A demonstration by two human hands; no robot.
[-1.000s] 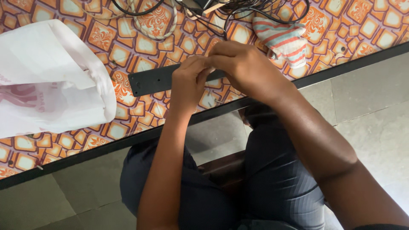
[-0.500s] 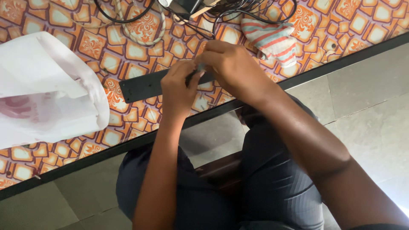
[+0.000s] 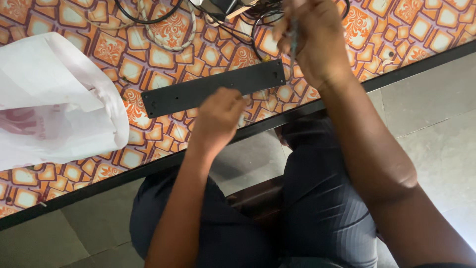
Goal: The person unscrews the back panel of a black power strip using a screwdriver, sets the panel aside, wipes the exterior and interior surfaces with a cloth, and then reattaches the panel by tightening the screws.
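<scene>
Floor: grey stone-like tiles [image 3: 436, 129] with thin grout lines, seen below the near edge of the tabletop.
Tabletop: orange patterned covering [image 3: 163, 30], glossy, with cream squares and scrolled ornaments, edged by a dark strip along the near side.
Black strip: long, flat, matte black bar [image 3: 198, 92] with small holes near its ends, lying slantwise on the tabletop at the middle, its right end higher in the picture.
Left hand: left hand [image 3: 220, 119] resting at the near edge of the black strip, touching it; the fingers are curled down and bunched, and whether they pinch anything small I cannot tell.
Right hand: right hand [image 3: 312, 42] raised above the far right part of the tabletop, well clear of the strip; its fingers are closed around a thin, blurred, greyish rod-like tool [image 3: 293, 34], whose kind I cannot make out.
Cables: black and pale loops of cable [image 3: 163, 20] tangled at the far edge.
Bag: thin, crinkled white plastic bag [image 3: 54, 104] with faint pink print, lying at the left.
Lap: dark ribbed trousers [image 3: 317, 208] below the tabletop.
</scene>
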